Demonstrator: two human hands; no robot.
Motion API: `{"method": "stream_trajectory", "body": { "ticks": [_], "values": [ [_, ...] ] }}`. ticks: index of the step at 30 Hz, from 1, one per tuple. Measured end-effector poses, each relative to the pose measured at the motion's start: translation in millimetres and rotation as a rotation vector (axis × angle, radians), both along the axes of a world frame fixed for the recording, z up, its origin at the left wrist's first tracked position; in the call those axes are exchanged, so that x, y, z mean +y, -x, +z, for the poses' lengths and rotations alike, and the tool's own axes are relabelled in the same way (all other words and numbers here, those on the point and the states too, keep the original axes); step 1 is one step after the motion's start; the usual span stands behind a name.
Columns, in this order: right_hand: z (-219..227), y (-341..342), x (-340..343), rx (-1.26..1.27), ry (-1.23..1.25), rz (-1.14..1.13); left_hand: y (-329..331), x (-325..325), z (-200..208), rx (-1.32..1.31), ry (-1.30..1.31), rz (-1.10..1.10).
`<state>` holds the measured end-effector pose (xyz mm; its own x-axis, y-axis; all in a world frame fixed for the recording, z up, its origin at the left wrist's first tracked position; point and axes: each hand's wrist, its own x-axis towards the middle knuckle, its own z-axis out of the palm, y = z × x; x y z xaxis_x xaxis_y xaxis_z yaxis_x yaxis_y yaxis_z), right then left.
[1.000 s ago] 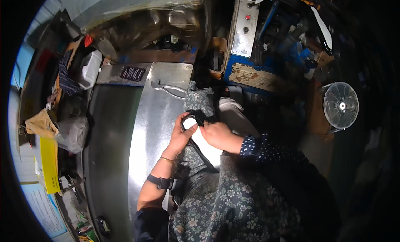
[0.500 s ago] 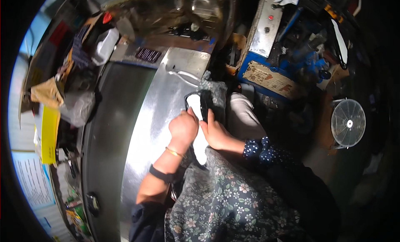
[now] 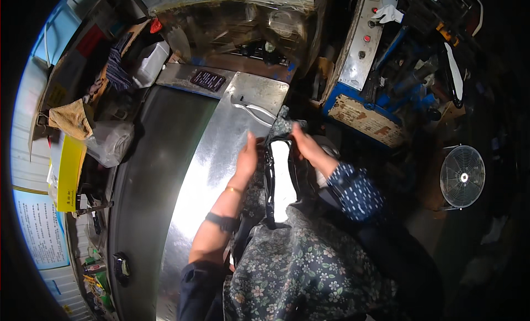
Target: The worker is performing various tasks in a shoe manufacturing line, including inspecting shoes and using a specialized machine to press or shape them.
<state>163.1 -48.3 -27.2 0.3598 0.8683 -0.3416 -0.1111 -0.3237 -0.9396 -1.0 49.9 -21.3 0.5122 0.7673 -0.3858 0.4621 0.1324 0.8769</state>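
A black shoe upper lies bottom up on my lap, with a long white sole-shaped surface facing me between its glossy raised edges. My left hand is just left of it, thumb up and apart from the shoe, its fingers seen edge-on. Beside the shoe's far right edge is my right hand, thumb stretched out and fingers partly hidden; whether it touches the edge is unclear. Beneath the shoe spreads a dark floral apron. Metal pincers rest on the shiny metal worktop beyond my left hand.
A dark conveyor belt runs along the worktop's left side. Further left stand a yellow box and a clear plastic bag. At the right are a blue-framed machine and a round fan. A dark phone-like slab lies at the back.
My hands have come apart from the shoe's middle, where they were close together. The white surface now shows more fully, with black edges on both sides. The whole view has shifted slightly.
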Motion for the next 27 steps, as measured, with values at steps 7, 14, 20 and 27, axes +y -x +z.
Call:
{"method": "stream_trajectory", "body": {
  "ticks": [7, 14, 20, 27],
  "values": [
    [-7.1, 34.0, 32.6, -1.157, 0.04, 0.11, -28.6, -18.7, 11.2, 0.536, -0.489, -0.386],
    [6.1, 23.5, 15.4, 0.632, -0.319, 0.138, 77.8, -117.1, 23.6, -0.133, 0.115, -0.136],
    [66.8, -17.6, 22.9, -0.331, -0.578, 0.273, 95.3, -80.4, 22.9, -0.484, 0.497, 0.049],
    [202.8, -299.1, -99.1, -1.559, 0.012, -0.259, 146.8, -29.3, 22.4, 0.412, -1.115, -0.037]
  ]
}}
